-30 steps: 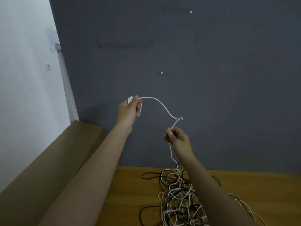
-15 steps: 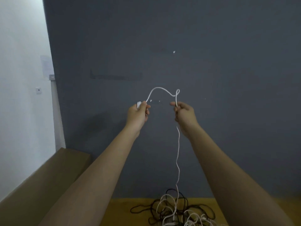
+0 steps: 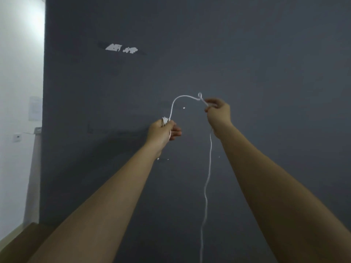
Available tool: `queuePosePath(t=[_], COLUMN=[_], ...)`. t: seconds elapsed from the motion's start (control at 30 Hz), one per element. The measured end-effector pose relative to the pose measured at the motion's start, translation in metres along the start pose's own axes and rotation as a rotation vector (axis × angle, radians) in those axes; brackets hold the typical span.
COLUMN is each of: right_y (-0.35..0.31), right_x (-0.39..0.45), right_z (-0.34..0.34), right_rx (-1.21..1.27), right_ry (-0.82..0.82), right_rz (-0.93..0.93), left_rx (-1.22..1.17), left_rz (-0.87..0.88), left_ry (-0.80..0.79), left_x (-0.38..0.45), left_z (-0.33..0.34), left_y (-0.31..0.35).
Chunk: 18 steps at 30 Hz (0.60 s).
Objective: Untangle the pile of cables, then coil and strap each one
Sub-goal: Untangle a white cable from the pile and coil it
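Both my arms are raised in front of a dark grey wall. My left hand [image 3: 163, 130] grips a small coil of a white cable [image 3: 209, 168], whose turns show above the fist. From the coil the cable arcs up and right to a small kink loop, then reaches my right hand [image 3: 218, 112], which pinches it between thumb and fingers. Below my right hand the cable hangs straight down and leaves the frame at the bottom. The pile of cables is out of view.
The dark grey wall [image 3: 247, 63] fills most of the view, with chipped white spots. A white wall [image 3: 19, 73] with a paper and a socket stands at the left. A brown cardboard box edge [image 3: 22, 242] shows at the lower left.
Both hands rose, the right one higher, drawing more white cable up. The view tilted upward, so the cable pile and the wooden table dropped out of sight.
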State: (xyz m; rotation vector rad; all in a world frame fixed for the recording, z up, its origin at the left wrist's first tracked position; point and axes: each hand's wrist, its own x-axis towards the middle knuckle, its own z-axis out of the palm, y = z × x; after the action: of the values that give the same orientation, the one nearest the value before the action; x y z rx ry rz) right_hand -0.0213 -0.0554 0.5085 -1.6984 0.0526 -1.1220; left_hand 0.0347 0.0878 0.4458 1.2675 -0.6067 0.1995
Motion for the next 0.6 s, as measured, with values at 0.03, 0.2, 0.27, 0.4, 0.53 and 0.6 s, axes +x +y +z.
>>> queuePosePath(t=[0.03,0.2,0.27,0.4,0.53,0.6], right_y=[-0.011,-0.035,-0.004,0.081,0.145,0.166], right_x=[0.007,0.028,0.015,-0.029,-0.081,-0.105], right_z=[-0.002,-0.007,-0.009,-0.021,-0.026,-0.028], right_rx=[0.06,0.071,-0.106,-0.252,-0.314,-0.297], right_ry=[0.023,0.03,-0.046,-0.178,-0.325,-0.348], right_rz=[-0.05,-0.14,-0.069,0.063,0.027,0.056], left_rx=[0.007,0.017,0.021,0.032,0.17,0.244], left_rz=[0.007,0.049,0.021,-0.059,-0.053,-0.05], left_ry=[-0.002,-0.02,-0.02,-0.033,-0.011,-0.017], left_x=[0.003,0.013,0.009,-0.007,-0.023,-0.031], left_z=[0.002,0.009,0.008,-0.004,-0.016,-0.019], left_y=[0.005,0.017,0.005,-0.03,-0.057,-0.067])
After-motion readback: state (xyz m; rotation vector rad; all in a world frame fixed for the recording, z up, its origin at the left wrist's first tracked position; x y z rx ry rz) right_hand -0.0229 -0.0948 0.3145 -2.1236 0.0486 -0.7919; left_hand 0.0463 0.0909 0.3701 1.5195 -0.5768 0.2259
